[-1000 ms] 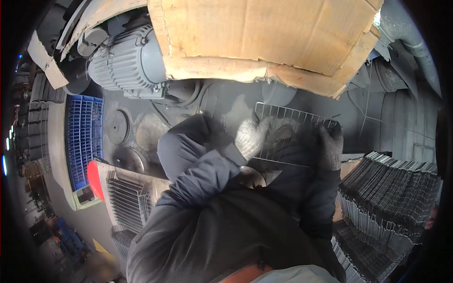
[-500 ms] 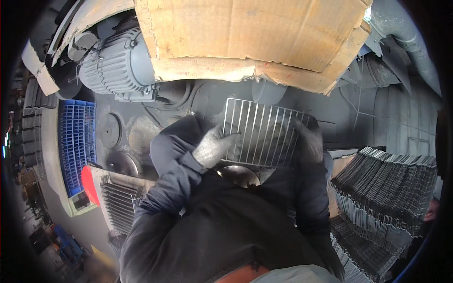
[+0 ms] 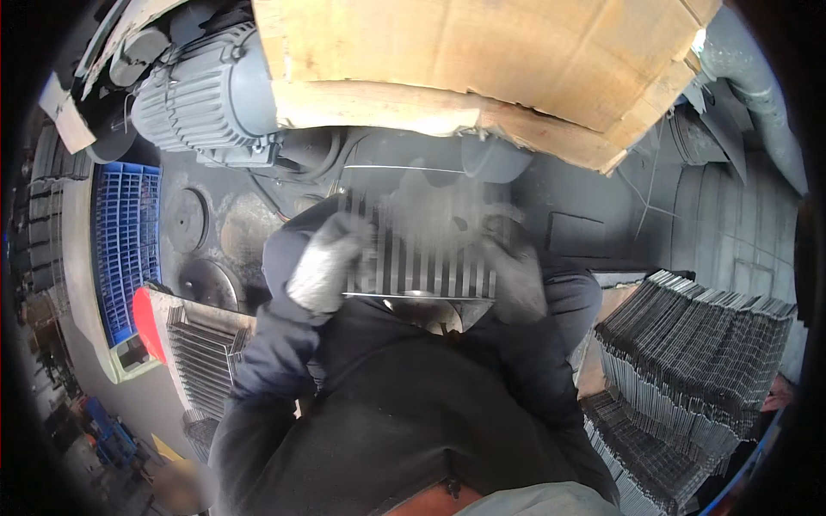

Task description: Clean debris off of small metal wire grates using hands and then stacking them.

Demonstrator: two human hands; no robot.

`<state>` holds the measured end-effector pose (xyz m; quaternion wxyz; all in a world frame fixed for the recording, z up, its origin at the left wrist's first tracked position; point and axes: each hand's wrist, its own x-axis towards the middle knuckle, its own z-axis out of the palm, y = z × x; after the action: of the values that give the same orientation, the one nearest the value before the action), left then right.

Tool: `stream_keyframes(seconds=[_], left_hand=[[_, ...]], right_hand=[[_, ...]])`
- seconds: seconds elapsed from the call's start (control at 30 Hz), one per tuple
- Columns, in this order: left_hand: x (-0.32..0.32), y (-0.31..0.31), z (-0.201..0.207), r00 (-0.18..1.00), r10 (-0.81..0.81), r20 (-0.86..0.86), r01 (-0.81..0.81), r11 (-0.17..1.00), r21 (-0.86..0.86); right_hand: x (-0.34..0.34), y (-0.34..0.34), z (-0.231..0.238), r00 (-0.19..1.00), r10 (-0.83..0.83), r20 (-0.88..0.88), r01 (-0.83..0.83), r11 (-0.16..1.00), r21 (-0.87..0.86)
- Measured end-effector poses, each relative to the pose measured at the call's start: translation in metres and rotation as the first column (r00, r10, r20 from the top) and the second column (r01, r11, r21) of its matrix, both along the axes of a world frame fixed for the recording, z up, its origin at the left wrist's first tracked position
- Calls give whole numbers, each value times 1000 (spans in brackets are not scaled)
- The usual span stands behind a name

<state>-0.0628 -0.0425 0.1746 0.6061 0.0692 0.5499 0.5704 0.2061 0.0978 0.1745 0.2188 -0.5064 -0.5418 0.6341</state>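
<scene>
A wire rack (image 3: 422, 277) of parallel metal rods is in front of my lap, its rods smeared by motion. My left hand (image 3: 327, 268), in a grey glove, is closed on the rack's left side. My right hand (image 3: 516, 277), also gloved and blurred, grips its right side. Below the rack's near edge, part of a shiny round metal piece (image 3: 423, 311) shows between my legs.
A large cardboard sheet (image 3: 482, 52) hangs ahead, beside a grey electric motor (image 3: 202, 95). Stacked wire racks (image 3: 697, 335) stand at right; more racks (image 3: 202, 357) are at left. A blue plastic crate (image 3: 127, 245) lies at far left.
The rack and both my hands have moved left, the rack now smeared by motion. My view has also shifted slightly.
</scene>
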Motion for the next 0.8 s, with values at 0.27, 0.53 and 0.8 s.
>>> stream_keyframes(seconds=[0.27,0.53,0.8], left_hand=[[77,57,0,934,-356,-39,358,922,145],[-20,-49,52,933,-38,-359,28,999,-33],[26,-99,56,546,292,-785,37,928,371]], right_hand=[[123,9,3,933,-360,23,359,932,57],[-39,-28,17,980,198,-3,-198,980,-30],[20,-70,11,971,236,-40,-183,838,514]])
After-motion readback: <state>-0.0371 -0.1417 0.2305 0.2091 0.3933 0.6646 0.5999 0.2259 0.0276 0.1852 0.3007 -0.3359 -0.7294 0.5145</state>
